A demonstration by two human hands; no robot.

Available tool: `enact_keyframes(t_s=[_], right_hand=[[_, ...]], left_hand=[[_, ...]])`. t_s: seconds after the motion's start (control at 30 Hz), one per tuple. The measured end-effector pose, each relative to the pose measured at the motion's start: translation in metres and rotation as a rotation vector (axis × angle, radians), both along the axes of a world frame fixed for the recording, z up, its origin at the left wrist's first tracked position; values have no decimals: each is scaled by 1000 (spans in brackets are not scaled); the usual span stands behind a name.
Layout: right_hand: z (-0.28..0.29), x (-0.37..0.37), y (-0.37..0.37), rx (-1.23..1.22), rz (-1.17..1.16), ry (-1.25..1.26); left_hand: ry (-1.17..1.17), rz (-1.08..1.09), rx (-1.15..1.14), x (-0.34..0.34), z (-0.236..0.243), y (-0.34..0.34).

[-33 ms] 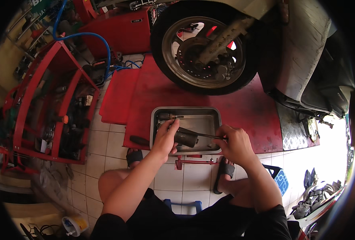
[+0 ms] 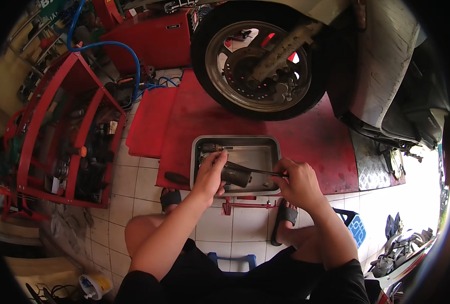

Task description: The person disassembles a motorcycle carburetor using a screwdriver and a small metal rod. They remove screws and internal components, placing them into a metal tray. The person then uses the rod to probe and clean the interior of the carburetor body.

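Note:
Over a steel tray, my left hand is closed on a dark cylindrical metal part. My right hand, at the tray's right side, grips a long thin dark rod that runs leftward along the part's upper side; whether they are joined I cannot tell. A small metal piece lies at the tray's upper left, behind my left thumb. A black handle sticks out to the left of the tray on the red platform.
The tray rests on a red platform below a scooter's front wheel. A red tool cart stands left, a red box with a blue hose behind. A blue plastic object is at lower right, a bucket at lower left.

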State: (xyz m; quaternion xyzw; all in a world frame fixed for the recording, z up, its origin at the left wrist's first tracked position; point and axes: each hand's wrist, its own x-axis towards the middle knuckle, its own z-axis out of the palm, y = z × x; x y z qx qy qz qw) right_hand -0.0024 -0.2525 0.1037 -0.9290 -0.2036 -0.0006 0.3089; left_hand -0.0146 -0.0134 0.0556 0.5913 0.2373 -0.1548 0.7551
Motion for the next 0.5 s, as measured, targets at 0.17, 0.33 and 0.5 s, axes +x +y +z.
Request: enact_keyframes(t_s=[0.17,0.33,0.5], right_hand=[[-3,4,-5,8,56,-68],[2,0,1,27,25,-8],[0,1,0,51,57,50]], left_hand=[[57,-6,-29,1,-1,-3],[75,-17,-74,3,-7,0],[75,-33,-88,2,-9,0]])
